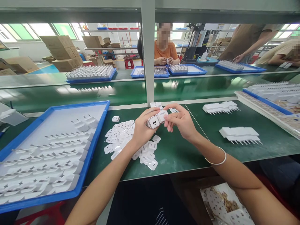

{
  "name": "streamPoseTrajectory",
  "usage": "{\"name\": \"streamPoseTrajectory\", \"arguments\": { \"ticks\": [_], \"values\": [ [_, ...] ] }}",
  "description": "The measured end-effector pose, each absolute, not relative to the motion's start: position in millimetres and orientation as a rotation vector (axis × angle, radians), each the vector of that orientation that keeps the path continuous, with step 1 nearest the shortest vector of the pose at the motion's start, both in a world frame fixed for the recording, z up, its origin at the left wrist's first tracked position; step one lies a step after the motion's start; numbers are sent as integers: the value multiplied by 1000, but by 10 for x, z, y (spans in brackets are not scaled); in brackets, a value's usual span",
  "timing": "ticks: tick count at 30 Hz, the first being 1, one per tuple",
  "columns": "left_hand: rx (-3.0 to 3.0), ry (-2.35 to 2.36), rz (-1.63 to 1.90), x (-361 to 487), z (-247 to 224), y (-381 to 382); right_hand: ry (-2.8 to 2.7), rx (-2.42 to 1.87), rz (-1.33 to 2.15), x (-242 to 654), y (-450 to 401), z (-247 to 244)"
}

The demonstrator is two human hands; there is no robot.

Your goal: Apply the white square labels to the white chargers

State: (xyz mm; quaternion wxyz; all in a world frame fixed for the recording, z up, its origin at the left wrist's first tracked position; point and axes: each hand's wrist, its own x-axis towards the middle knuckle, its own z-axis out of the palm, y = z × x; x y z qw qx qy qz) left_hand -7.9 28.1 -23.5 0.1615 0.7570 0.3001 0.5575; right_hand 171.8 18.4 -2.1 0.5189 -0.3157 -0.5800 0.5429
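Observation:
My left hand [143, 126] is closed around a white charger plug [153, 122], whose end with a dark port slot faces me. Between the thumb and fingers of my right hand [182, 122] is a small white rounded cover plate [162, 116] with grey lettering. It overlaps the charger's right side; whether the two are joined I cannot tell. Below my hands lies a loose pile of white slotted cover plates [122, 132] on the green bench [187, 161]. Just behind my fingers are a few more white pieces [156, 104], partly hidden.
On the left, a blue-rimmed tray [90, 150] holds rows of chargers, pins up. Two groups of chargers [240, 132] lie at right, near another loaded tray [267, 96]. A grey post [150, 62] rises ahead. Across the bench, a person in orange [172, 53] handles small parts.

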Motion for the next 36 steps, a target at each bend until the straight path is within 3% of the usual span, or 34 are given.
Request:
{"name": "streamPoseTrajectory", "arguments": {
  "ticks": [36],
  "values": [
    [2293,829,1668,-82,-266,286,-1391,-785,1406,1713,157,-9]
  ]
}}
